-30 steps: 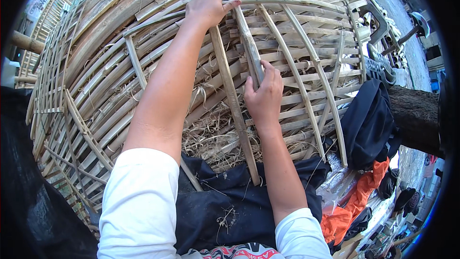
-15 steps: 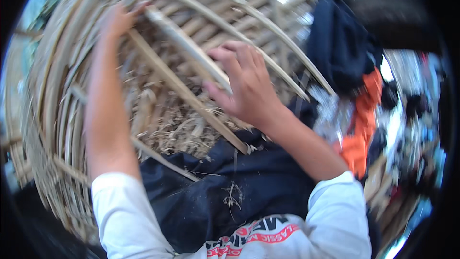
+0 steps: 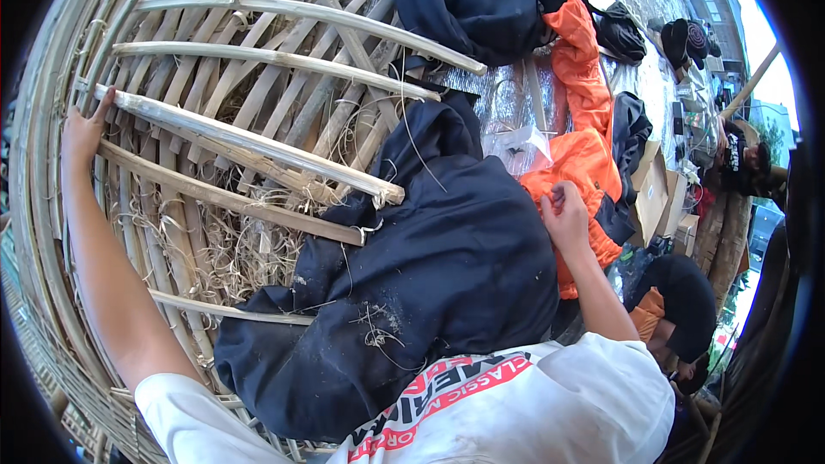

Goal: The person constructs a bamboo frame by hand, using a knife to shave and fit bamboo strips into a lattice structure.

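At the far left, my left hand (image 3: 83, 136) grips the end of a thick pale bamboo strip (image 3: 258, 146) where it meets the curved basketwork rim. The strip slants toward me, its split near end above dark cloth on my lap (image 3: 447, 258). Just below it runs a thinner bamboo strip (image 3: 232, 192). My right hand (image 3: 567, 216) is over an orange and dark garment (image 3: 580, 163), fingers curled in; whether anything is between them is hidden. Other bamboo strips (image 3: 284, 58) stick out from the rim above.
Slatted bamboo (image 3: 249, 112) fills the left side, with curly shavings (image 3: 258, 245) on it. Dark clothing (image 3: 473, 0) lies ahead, beside silvery sheeting (image 3: 507, 112) and a clear plastic piece (image 3: 520, 148). Cardboard boxes (image 3: 657, 189) stand to the right; another person (image 3: 675, 305) is at lower right.
My right hand has left the bamboo strip and moved right to the orange garment. My left hand stays at the strip's far end. The view has swung to the right.
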`<state>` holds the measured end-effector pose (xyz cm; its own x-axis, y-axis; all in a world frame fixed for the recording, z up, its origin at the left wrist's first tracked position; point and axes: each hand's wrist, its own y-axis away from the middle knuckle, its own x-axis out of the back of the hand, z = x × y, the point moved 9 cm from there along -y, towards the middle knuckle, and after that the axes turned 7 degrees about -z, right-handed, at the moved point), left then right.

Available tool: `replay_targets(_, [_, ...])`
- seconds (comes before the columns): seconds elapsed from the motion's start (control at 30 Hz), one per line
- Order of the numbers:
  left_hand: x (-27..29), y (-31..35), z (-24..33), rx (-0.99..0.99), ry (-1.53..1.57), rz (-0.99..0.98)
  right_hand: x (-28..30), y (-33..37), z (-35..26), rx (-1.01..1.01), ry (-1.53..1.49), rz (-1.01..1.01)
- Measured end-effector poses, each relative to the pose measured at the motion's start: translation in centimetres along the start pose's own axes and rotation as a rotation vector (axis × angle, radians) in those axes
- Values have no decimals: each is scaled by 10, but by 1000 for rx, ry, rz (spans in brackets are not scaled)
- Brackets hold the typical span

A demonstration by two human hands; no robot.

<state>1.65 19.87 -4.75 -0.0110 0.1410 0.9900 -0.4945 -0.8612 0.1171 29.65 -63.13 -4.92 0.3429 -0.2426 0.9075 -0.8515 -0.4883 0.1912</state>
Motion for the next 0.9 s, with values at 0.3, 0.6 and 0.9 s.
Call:
replay_targets(0.3, [1, 3, 5, 26, 4, -48, 28, -49, 13, 146, -117, 113])
replay_targets(0.6, [4, -4, -19, 15, -39, 94, -18, -137, 18, 136, -130, -178])
replay_targets(0.9, [-11, -33, -39, -9, -53, 28, 10, -192, -4, 36, -514, 10])
